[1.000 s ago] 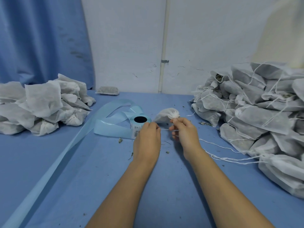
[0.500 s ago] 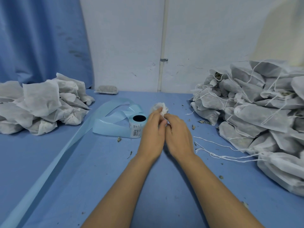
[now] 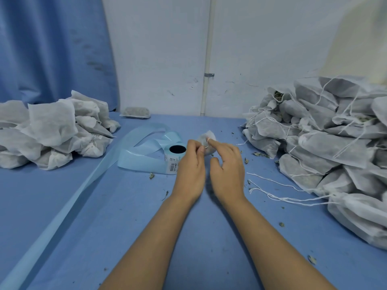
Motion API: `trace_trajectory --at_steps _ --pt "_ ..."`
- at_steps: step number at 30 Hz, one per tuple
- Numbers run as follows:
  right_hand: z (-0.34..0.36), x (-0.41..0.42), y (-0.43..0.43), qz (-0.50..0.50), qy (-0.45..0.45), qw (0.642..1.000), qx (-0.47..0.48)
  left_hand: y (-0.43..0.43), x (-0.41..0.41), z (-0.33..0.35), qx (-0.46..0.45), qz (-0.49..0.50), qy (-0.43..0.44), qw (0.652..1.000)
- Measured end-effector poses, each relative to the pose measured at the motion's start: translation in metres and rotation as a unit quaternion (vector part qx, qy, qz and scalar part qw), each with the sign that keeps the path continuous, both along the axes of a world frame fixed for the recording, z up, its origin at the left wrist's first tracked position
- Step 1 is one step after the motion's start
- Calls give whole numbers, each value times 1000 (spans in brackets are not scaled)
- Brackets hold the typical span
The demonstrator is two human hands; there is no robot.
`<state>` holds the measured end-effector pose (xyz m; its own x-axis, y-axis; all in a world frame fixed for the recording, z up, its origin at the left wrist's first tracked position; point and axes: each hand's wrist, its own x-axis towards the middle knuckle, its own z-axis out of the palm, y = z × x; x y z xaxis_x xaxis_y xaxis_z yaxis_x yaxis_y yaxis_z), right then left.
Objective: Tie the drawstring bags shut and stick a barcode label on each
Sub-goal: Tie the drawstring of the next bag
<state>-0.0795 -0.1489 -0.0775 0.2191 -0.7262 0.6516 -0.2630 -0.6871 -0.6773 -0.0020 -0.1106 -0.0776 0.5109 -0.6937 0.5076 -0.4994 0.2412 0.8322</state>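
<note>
At centre frame, just behind my hands, the bag (image 3: pixel 207 135) lies on the table (image 3: pixel 146 237) while I knot it. My left hand (image 3: pixel 189 167) pinches the drawstring (image 3: pixel 207 141) near the neck, apparently to keep it taut. My right hand (image 3: pixel 227 168) points its forefinger through a loop of that string, other fingers loosely bent, thumb apart. The label roll (image 3: pixel 174 159) sits just beside my left hand, ready for the sticking step; its backing strip (image 3: pixel 62 208) trails to lower left. Finished pile (image 3: pixel 52 130) at left, unfinished pile (image 3: pixel 324 147) at right, whose loose strings (image 3: pixel 282 195) stray toward my right wrist and could snag.
</note>
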Motion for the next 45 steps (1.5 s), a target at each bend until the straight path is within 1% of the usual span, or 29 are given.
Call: trace_trajectory --at_steps 1,3,5,9,12,15,18,20,22,24,28,30,33,35,37,40,42,45 --pt "1 -1 -2 -5 -14 1000 25 0 1 -1 5 2 10 1000" --pt "1 -3 -3 5 -38 996 82 0 3 -1 14 -6 55 998" --pt "3 -3 -3 40 -79 987 135 0 5 -1 17 -2 91 996" --pt "4 0 -7 130 -153 960 196 2 7 2 -5 20 111 994" --pt "3 1 -9 165 -144 955 201 4 7 4 -13 28 123 992" --pt "3 0 -6 168 -112 962 184 4 10 6 -10 45 130 990" --pt "1 1 -5 158 -35 973 166 5 14 8 -9 60 143 988" --pt "0 3 -3 170 15 974 146 6 16 8 -8 67 139 988" --pt "1 5 -1 193 37 972 130 6 19 8 -13 67 156 985" --pt "3 6 2 209 19 968 140 5 19 7 -22 63 187 980" --pt "11 4 0 242 -71 946 206 4 17 5 -37 50 232 971" --pt "12 3 0 233 -82 943 221 4 16 4 -41 47 222 973" --pt "13 1 -2 223 -100 937 249 5 17 2 -31 52 175 983" --pt "14 -1 -1 246 -128 920 277 5 17 1 -25 49 163 985" --pt "17 -3 0 271 -164 894 317 4 17 1 -24 43 160 986" --pt "19 -5 -4 259 -227 863 370 4 19 -3 -16 31 149 988" --pt "21 -8 -9 257 -274 833 406 5 21 -5 -9 20 159 987" --pt "22 -10 -11 275 -311 792 448 6 22 -4 -15 11 183 983"
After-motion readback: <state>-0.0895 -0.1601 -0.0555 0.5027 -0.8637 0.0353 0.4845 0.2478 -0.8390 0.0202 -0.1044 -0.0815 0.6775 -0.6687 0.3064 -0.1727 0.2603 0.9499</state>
